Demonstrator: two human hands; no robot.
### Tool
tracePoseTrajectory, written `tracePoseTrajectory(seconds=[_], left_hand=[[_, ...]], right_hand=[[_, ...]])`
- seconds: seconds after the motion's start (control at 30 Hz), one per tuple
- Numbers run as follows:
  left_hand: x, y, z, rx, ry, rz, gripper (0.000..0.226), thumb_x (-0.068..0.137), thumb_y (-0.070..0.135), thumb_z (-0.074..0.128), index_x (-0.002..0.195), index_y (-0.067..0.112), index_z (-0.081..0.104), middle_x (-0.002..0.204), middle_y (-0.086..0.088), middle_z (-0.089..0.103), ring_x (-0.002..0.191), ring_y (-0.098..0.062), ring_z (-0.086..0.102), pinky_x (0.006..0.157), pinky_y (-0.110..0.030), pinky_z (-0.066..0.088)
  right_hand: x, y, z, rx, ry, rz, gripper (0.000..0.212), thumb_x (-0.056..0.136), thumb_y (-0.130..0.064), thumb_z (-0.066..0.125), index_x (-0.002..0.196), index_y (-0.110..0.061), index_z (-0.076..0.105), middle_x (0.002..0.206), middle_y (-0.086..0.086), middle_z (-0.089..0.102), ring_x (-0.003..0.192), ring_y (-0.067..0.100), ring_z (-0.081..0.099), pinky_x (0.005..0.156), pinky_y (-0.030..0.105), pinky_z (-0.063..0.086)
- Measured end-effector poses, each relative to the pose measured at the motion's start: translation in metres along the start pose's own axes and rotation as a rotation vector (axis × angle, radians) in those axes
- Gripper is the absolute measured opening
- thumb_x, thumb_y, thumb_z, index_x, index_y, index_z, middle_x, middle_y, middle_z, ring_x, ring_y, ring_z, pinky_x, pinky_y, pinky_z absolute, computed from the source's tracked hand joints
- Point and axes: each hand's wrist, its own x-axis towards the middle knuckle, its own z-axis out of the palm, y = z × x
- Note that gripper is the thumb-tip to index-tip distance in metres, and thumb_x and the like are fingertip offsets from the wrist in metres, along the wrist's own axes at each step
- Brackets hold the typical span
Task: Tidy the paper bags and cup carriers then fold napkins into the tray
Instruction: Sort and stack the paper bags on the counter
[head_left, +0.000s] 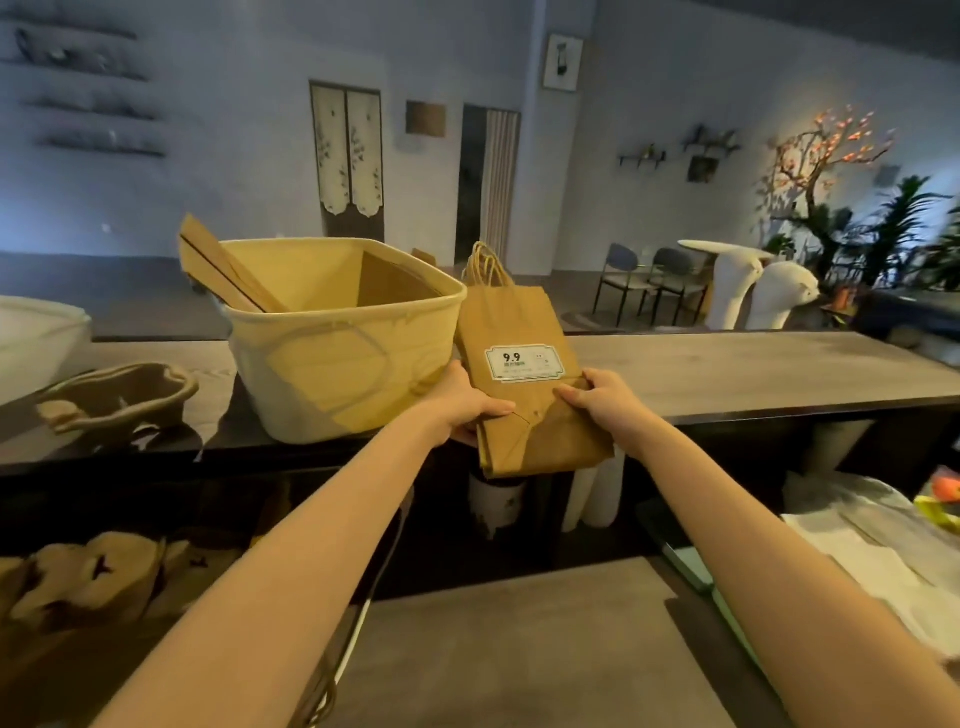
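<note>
I hold a flat stack of brown paper bags (519, 332) with twisted handles and a white "9.9" label, tilted up over the counter's near edge. My left hand (462, 402) grips the stack's lower left side, thumb on top. My right hand (597, 397) grips its lower right side. Just left of the bags stands a cream plastic bin (343, 374) with more brown bags (223, 270) leaning inside. A pulp cup carrier (119, 397) lies on the counter at the left, and several more carriers (88, 577) sit stacked at the lower left. White napkins (872, 566) lie at the right.
A long wooden counter (753, 374) runs across, with a lower grey worktop (519, 649) in front of me. A white tub (36, 343) sits at the far left. White cup stacks (592, 499) stand under the counter. Chairs and plants fill the room beyond.
</note>
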Motion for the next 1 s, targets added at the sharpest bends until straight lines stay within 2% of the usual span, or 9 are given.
tracePoseTrajectory(seconds=[0.1, 0.2, 0.3, 0.43, 0.6, 0.67, 0.83, 0.9, 1.0], left_hand=[[0.002, 0.001, -0.002, 0.027, -0.033, -0.033, 0.049, 0.081, 0.012, 0.071, 0.123, 0.009, 0.045, 0.124, -0.009, 0.056, 0.100, -0.022, 0.056, 0.068, -0.036, 0.053], [0.005, -0.005, 0.001, -0.009, 0.014, -0.046, 0.048, 0.083, 0.012, 0.068, 0.125, 0.006, 0.044, 0.127, -0.011, 0.054, 0.112, -0.026, 0.054, 0.079, -0.039, 0.053], [0.007, -0.009, 0.006, 0.032, 0.110, -0.025, 0.053, 0.082, 0.019, 0.070, 0.127, 0.006, 0.044, 0.129, -0.010, 0.053, 0.117, -0.026, 0.052, 0.091, -0.041, 0.050], [0.006, -0.013, 0.008, 0.003, 0.112, -0.033, 0.040, 0.088, 0.020, 0.062, 0.125, 0.008, 0.050, 0.121, -0.009, 0.057, 0.109, -0.025, 0.055, 0.074, -0.033, 0.052], [-0.007, -0.026, 0.005, 0.073, 0.288, -0.023, 0.026, 0.096, 0.020, 0.042, 0.115, 0.006, 0.053, 0.106, -0.008, 0.060, 0.090, -0.022, 0.057, 0.084, -0.039, 0.054], [-0.016, -0.030, 0.004, 0.086, 0.307, -0.067, 0.028, 0.096, 0.018, 0.039, 0.118, 0.006, 0.051, 0.108, -0.009, 0.060, 0.090, -0.024, 0.059, 0.079, -0.038, 0.055], [-0.034, -0.029, 0.006, -0.170, 0.034, -0.147, 0.036, 0.096, 0.009, 0.042, 0.132, 0.005, 0.042, 0.129, -0.015, 0.052, 0.096, -0.026, 0.061, 0.060, -0.035, 0.058], [-0.028, -0.023, 0.007, -0.250, 0.098, -0.123, 0.037, 0.096, 0.002, 0.039, 0.133, -0.001, 0.042, 0.130, -0.020, 0.052, 0.087, -0.024, 0.060, 0.054, -0.029, 0.058], [-0.011, -0.017, 0.010, -0.380, 0.263, -0.231, 0.035, 0.100, 0.005, 0.031, 0.133, 0.001, 0.044, 0.130, -0.014, 0.052, 0.070, -0.022, 0.055, 0.031, -0.022, 0.045]], right_hand=[[0.005, -0.001, 0.006, -0.045, -0.012, 0.062, 0.032, 0.096, -0.027, 0.052, 0.123, -0.009, 0.053, 0.107, 0.005, 0.060, 0.093, 0.019, 0.056, 0.083, 0.032, 0.044], [0.007, -0.002, 0.008, -0.065, -0.009, 0.088, 0.032, 0.097, -0.026, 0.050, 0.122, -0.006, 0.054, 0.100, 0.003, 0.057, 0.090, 0.018, 0.054, 0.082, 0.031, 0.042], [0.005, -0.004, 0.004, -0.109, -0.009, 0.107, 0.032, 0.099, -0.024, 0.047, 0.121, -0.003, 0.056, 0.109, 0.008, 0.059, 0.099, 0.024, 0.056, 0.087, 0.034, 0.045], [-0.005, 0.003, -0.001, -0.080, 0.082, 0.100, 0.039, 0.101, -0.024, 0.039, 0.133, -0.006, 0.050, 0.128, 0.013, 0.054, 0.113, 0.028, 0.051, 0.099, 0.038, 0.040], [-0.031, 0.025, 0.003, 0.035, 0.161, 0.063, 0.042, 0.102, -0.029, 0.033, 0.142, -0.014, 0.040, 0.135, 0.006, 0.046, 0.124, 0.024, 0.043, 0.105, 0.038, 0.037], [-0.040, 0.033, 0.008, 0.130, 0.143, 0.089, 0.040, 0.102, -0.029, 0.035, 0.139, -0.017, 0.043, 0.133, 0.006, 0.049, 0.122, 0.023, 0.047, 0.100, 0.041, 0.044], [-0.048, 0.025, 0.018, 0.330, 0.140, 0.072, 0.022, 0.099, -0.014, 0.042, 0.108, -0.005, 0.060, 0.110, 0.009, 0.062, 0.098, 0.016, 0.057, 0.089, 0.028, 0.047], [-0.046, 0.017, 0.017, 0.310, 0.158, 0.049, 0.023, 0.099, -0.011, 0.043, 0.110, -0.001, 0.060, 0.108, 0.014, 0.062, 0.099, 0.019, 0.059, 0.092, 0.029, 0.046], [-0.036, 0.008, 0.017, 0.282, 0.149, 0.054, 0.025, 0.098, -0.009, 0.043, 0.112, 0.004, 0.059, 0.109, 0.014, 0.061, 0.105, 0.022, 0.057, 0.098, 0.033, 0.045]])
